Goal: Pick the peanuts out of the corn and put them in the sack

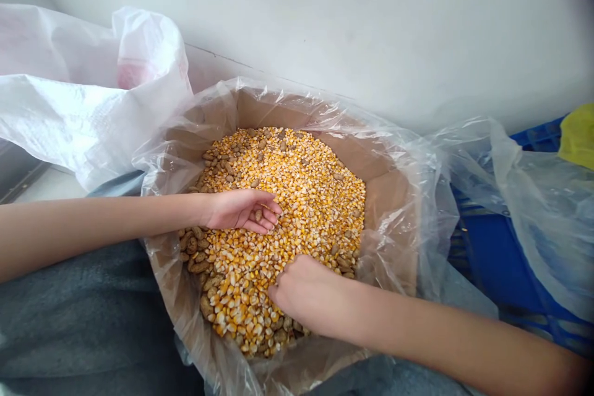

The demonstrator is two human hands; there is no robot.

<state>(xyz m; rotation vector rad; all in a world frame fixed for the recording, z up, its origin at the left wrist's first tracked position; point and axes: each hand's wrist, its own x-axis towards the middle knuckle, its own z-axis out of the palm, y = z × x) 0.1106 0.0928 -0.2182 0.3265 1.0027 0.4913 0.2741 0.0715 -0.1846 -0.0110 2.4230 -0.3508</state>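
My left hand point(239, 209) is turned palm up over the corn kernels point(306, 179), its fingers loosely curled. A peanut in its shell point(258, 215) rests in that palm. Lower and to the right, my right hand point(304, 291) is closed, knuckles up, just over the kernels; its fingertips are mostly hidden, so what they hold cannot be made out. The yellow and white corn fills the bottom of a cardboard box point(394, 216) lined with a clear plastic bag point(436, 198). More unshelled peanuts point(197, 250) lie among the corn, thickest along the left side and near edge.
A white woven sack point(153, 99) stands open at the left. On the right are a blue plastic crate point(492, 253) with clear plastic over it and a yellow item point(578, 136). A pale wall point(348, 25) rises behind the box, and the wearer's legs point(83, 322) flank it.
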